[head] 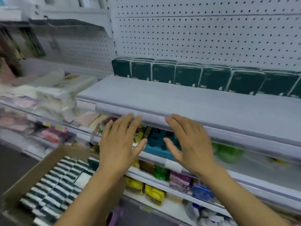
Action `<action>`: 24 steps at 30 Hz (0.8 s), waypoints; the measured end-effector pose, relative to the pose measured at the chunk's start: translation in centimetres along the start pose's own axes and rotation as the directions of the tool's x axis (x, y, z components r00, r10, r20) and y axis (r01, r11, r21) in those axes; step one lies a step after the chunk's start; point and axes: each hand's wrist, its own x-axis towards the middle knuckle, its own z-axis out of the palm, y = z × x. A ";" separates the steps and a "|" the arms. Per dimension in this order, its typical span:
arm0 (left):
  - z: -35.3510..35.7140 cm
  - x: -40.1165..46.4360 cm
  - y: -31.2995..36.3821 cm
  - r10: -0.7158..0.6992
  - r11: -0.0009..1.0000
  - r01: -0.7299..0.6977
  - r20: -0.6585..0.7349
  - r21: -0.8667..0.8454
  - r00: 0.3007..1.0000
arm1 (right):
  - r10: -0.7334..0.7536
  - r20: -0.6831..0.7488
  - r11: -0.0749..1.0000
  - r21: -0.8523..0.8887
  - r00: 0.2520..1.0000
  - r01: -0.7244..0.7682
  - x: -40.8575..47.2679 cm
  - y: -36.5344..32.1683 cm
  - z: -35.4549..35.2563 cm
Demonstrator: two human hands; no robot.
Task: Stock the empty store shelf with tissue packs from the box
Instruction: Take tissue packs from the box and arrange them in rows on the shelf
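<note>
A row of dark green tissue packs (187, 75) stands upright along the back of the white shelf (162, 98), against the pegboard. A cardboard box (29, 178) at lower left holds several more dark green and white packs (53, 190). My left hand (118, 144) and my right hand (190, 141) hover side by side just below the shelf's front edge, palms down, fingers straight. Neither hand holds anything.
Lower shelves under my hands carry a teal foam tray (156, 144), yellow bags (153, 194), green and purple packets. White plastic-wrapped goods (53, 95) pile on the shelf to the left. The white pegboard (203, 35) backs the shelving.
</note>
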 end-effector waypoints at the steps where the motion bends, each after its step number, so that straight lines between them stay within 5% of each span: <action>1: 0.1 -1.2 -1.6 -0.034 0.999 0.033 0.047 0.024 0.998 | -0.024 0.050 1.000 0.018 0.998 0.023 0.1 -1.4 1.1; 10: 1.4 -9.1 -16.5 -0.256 0.964 0.214 0.336 0.159 0.906 | -0.081 0.352 0.992 0.116 0.932 0.042 2.6 -12.4 13.2; 16: 3.6 -14.8 -28.7 -0.358 0.933 0.314 0.528 0.174 0.771 | -0.050 0.547 0.979 0.192 0.836 -0.067 2.6 -20.2 22.5; 24: 10.5 -23.4 -39.0 -0.293 0.936 0.316 0.836 0.153 0.463 | -0.011 0.863 0.975 0.120 0.504 -0.185 -0.9 -25.8 32.4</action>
